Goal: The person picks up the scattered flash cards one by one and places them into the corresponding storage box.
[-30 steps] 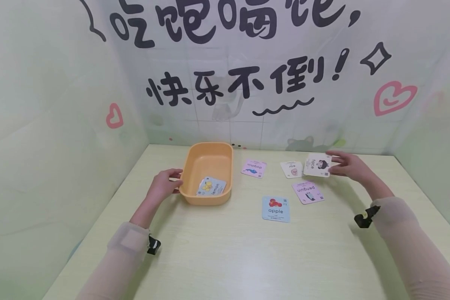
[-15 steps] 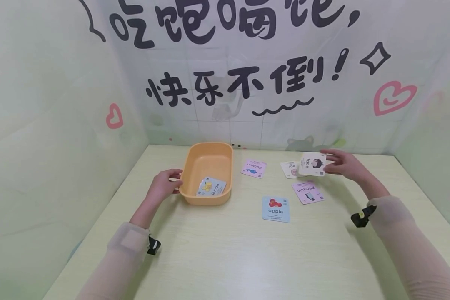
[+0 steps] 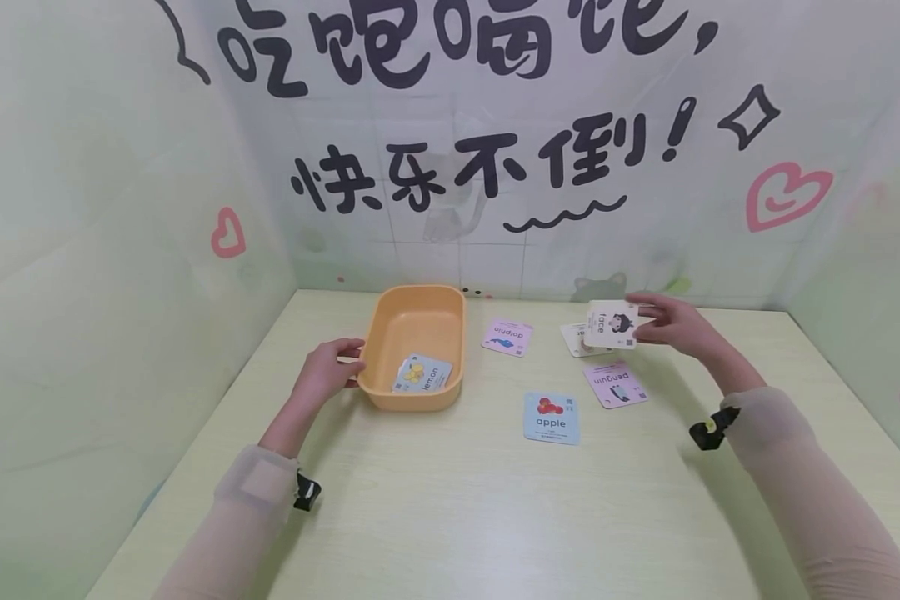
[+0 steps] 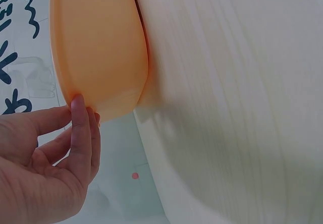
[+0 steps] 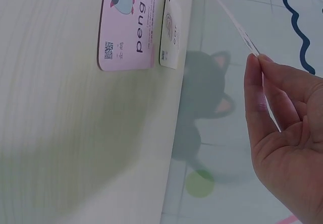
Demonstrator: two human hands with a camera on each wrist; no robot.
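My right hand (image 3: 671, 323) pinches a white "face" flash card (image 3: 612, 324) by its right edge. The right wrist view shows this card (image 5: 237, 24) nearly edge-on between thumb and fingertips, raised off the table. In the head view it overlaps the white "ear" card (image 3: 576, 340). Just in front lies the pink "penguin" card (image 3: 617, 385). My left hand (image 3: 328, 371) grips the left rim of an orange plastic bin (image 3: 412, 402); the left wrist view has thumb and fingers (image 4: 81, 133) pinching its edge. Inside the bin rests a blue "lemon" card (image 3: 423, 373), with another card's edge beneath it.
A pink "dolphin" card (image 3: 507, 337) lies right of the bin, and a blue "apple" card (image 3: 552, 418) lies nearer the middle of the pale wooden table (image 3: 450, 508). Printed curtain-like walls (image 3: 450, 250) enclose the table at the back and both sides.
My right hand has carried the "face" card leftward, from beside the "ear" card to over it, covering more of it. The left hand and bin have stayed put.
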